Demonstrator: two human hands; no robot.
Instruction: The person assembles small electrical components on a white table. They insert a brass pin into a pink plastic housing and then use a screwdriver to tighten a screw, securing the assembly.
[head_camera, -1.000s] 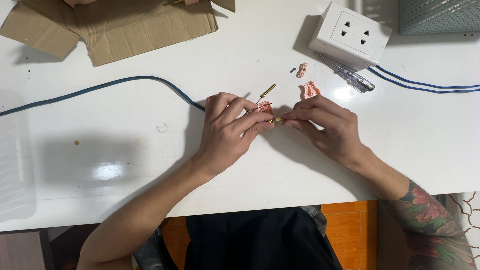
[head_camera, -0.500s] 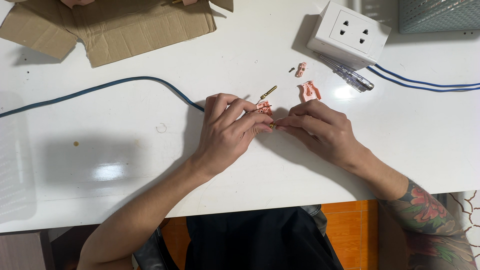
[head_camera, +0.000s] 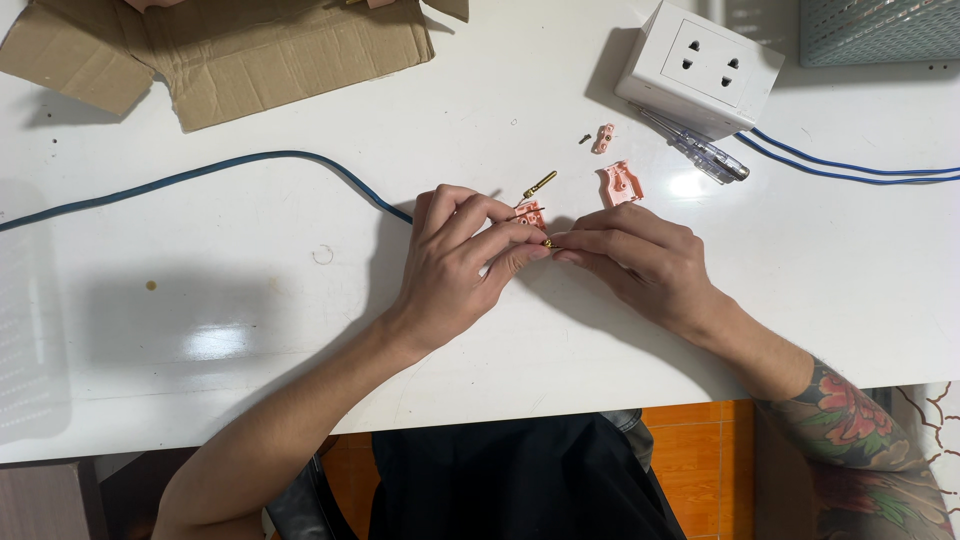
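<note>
My left hand (head_camera: 455, 262) pinches a small pink plug body (head_camera: 529, 214) at the end of a dark blue cable (head_camera: 250, 165). My right hand (head_camera: 640, 262) meets it fingertip to fingertip, gripping a tiny brass pin (head_camera: 549, 242) against the plug body. A loose brass pin (head_camera: 539, 184) lies on the white table (head_camera: 200, 320) just beyond my fingers. A pink plug cover (head_camera: 621, 184) rests beside it, and a smaller pink clamp piece (head_camera: 602, 138) with a dark screw (head_camera: 584, 139) lies farther back.
A white double socket box (head_camera: 700, 66) stands at the back right with blue wires (head_camera: 850, 170) trailing right. A clear-handled tester screwdriver (head_camera: 700, 152) lies in front of it. Flattened cardboard (head_camera: 220, 50) covers the back left. A grey mesh basket (head_camera: 880, 28) sits in the far right corner.
My hands have stayed together on the plug body, with only slight finger shifts. The loose parts on the table have not moved.
</note>
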